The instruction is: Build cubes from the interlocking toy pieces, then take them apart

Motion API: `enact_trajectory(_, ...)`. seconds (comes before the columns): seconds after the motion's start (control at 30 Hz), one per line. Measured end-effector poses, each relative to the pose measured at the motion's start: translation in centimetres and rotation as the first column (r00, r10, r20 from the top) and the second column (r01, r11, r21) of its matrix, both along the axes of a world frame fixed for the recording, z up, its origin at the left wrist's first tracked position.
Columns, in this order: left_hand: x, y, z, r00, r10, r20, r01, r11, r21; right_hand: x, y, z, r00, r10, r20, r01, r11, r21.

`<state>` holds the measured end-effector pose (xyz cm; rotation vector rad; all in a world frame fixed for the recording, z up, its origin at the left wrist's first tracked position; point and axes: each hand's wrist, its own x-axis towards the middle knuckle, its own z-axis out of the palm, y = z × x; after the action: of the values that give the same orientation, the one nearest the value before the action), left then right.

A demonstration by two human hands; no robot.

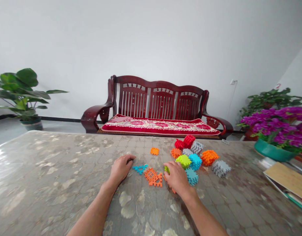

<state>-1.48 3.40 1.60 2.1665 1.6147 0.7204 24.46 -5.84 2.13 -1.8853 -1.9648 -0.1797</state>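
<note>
My left hand rests on the table with its fingers loosely stretched and apart, holding nothing. Just right of it lies a blue triangular interlocking tile. Between my hands are an orange window-patterned tile and an orange triangular tile, overlapping. My right hand is curled down, with a lime-green interlocking tile showing between its fingers and thumb. Orange pieces peek out from under that hand. Its palm side is hidden. Farther off, a single orange tile lies flat.
Beyond my right hand stand stacks of interlocking tiles: lime-green, blue, teal, orange, grey and red. A flower pot and a tan book occupy the table's right side. A wooden bench stands behind.
</note>
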Motion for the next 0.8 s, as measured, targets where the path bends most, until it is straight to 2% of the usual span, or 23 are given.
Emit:
enact_trajectory(0.27,-0.2,0.2,-0.4,1.0,-0.003,-0.018,0.003,1.0,0.007,0.2,0.5,-0.3,0.997,0.035,-0.062,-0.028,0.993,0.117)
enact_trajectory(0.4,-0.1,0.2,-0.3,1.0,-0.009,-0.016,0.009,1.0,0.003,0.4,0.7,-0.2,0.958,0.104,-0.267,-0.048,0.977,0.206)
enact_trajectory(0.5,-0.1,0.2,-0.3,1.0,-0.003,-0.013,0.003,1.0,0.001,-0.1,0.6,0.1,0.869,0.161,-0.468,-0.052,0.97,0.238)
enact_trajectory(0.6,-0.2,0.2,-0.4,1.0,0.001,-0.007,-0.001,1.0,0.0,-0.6,0.4,0.3,0.805,0.168,-0.569,-0.071,0.979,0.189)
enact_trajectory(0.8,-0.2,0.5,-0.8,1.0,-0.003,-0.004,0.003,1.0,-0.005,-1.0,-0.5,0.6,0.888,0.137,-0.438,-0.151,0.989,0.004)
